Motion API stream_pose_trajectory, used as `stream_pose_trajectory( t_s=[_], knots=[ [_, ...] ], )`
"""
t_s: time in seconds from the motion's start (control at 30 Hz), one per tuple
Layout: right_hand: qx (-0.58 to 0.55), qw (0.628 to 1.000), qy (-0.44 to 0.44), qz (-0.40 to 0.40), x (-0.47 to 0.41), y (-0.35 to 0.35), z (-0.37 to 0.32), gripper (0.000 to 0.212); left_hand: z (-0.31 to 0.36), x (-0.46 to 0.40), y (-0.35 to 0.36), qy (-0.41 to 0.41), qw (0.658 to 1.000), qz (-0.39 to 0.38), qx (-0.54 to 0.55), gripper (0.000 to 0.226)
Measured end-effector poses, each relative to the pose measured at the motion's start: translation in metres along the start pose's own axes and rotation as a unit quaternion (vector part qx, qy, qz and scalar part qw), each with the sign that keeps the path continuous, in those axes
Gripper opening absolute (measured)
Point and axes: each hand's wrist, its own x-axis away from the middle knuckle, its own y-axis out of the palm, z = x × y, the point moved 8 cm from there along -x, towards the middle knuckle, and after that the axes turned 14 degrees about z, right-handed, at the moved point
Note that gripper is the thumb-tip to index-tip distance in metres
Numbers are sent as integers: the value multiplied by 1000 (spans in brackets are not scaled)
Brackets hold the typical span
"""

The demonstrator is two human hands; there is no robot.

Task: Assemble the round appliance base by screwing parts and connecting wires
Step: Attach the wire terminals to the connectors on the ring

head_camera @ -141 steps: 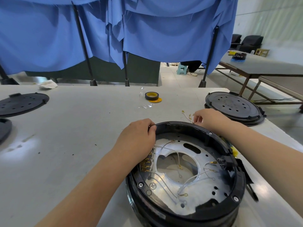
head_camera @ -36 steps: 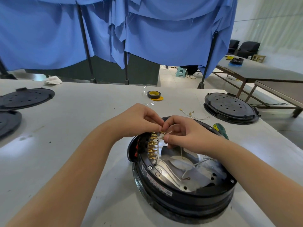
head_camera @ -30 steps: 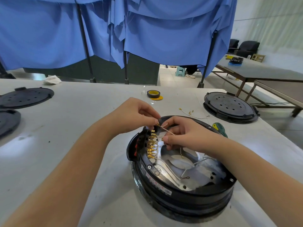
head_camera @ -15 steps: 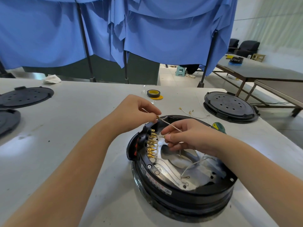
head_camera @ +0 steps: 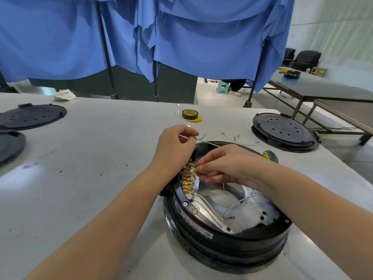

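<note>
1. Round appliance base (head_camera: 226, 237) — black ring housing with a silver metal plate inside, open side up, on the white table (head_camera: 96, 158) at near centre-right.
2. Brass terminals (head_camera: 187, 176) — a gold-coloured row standing along the inner left wall of the base.
3. White wire (head_camera: 207, 143) — runs taut between the two hands, above the far rim of the base.
4. Left hand (head_camera: 173, 148) — raised over the far-left rim; thumb and forefinger fingers pinch the wire's far end, the rest curled.
5. Right hand (head_camera: 228, 164) — over the base interior, fingers curled and pinching the wire just beside the terminals.
6. Loose white leads (head_camera: 238, 205) — lie on the metal plate, ring lugs at their ends.
7. Spare wires (head_camera: 236, 138) — on the table just beyond the base.
8. Green-handled screwdriver (head_camera: 270, 155) — partly hidden behind the right forearm.
9. Tape roll (head_camera: 190, 114) — black with a yellow core, far centre.
10. Black perforated discs — one far right (head_camera: 284, 131), two at left (head_camera: 30, 116).
11. Blue cloth (head_camera: 181, 37) — hangs behind the table.
</note>
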Motion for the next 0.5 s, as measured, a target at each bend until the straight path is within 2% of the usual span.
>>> stream_pose_trajectory(
  t_s=[0.27, 0.5],
  knots=[
    [-27, 999, 21, 9, -4, 9, 1, 10, -5, 0, 3, -1, 1000, -4, 27, 29],
    [-37, 999, 31, 8, -5, 11, 3, 8, -7, 0, 4, -3, 1000, -5, 30, 25]
  ],
)
